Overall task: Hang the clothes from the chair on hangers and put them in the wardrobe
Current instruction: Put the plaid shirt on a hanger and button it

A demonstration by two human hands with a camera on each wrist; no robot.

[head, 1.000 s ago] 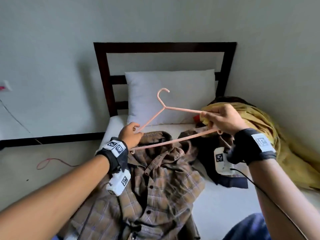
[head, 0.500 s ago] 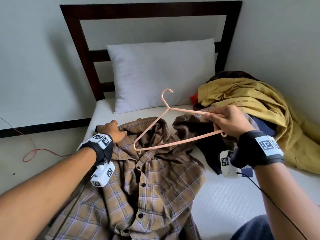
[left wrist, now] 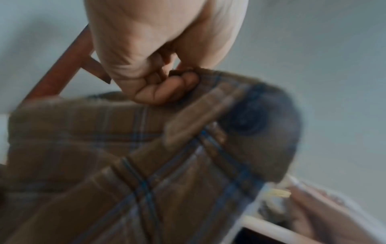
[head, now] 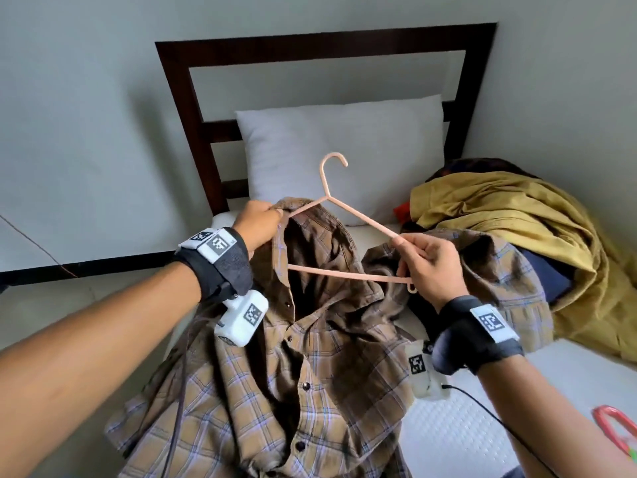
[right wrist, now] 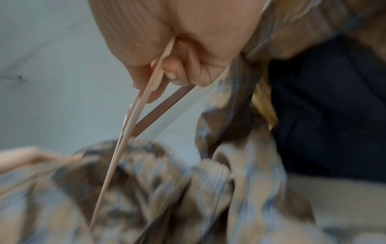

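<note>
A brown plaid shirt (head: pixel 275 391) lies on the bed, its collar lifted. My left hand (head: pixel 258 222) pinches the collar edge and holds it up; the left wrist view shows the fingers (left wrist: pixel 167 89) curled on the plaid shirt (left wrist: pixel 104 148). My right hand (head: pixel 427 267) grips the right end of a pink plastic hanger (head: pixel 344 236), seen edge-on as the hanger (right wrist: pixel 129 123) in the right wrist view. The hanger's left arm reaches into the raised collar opening; its hook points up toward the pillow.
A white pillow (head: pixel 344 153) leans on the dark wooden headboard (head: pixel 193 115). A heap of clothes with a mustard garment (head: pixel 517 229) and a dark blue one (head: pixel 548 277) fills the bed's right side. A red object (head: pixel 617 426) lies at the right edge. Wall and floor lie left.
My left hand went from lying on the shirt to pinching its collar and lifting it. The hanger's left end moved into the raised collar opening. The camera view shifted.
</note>
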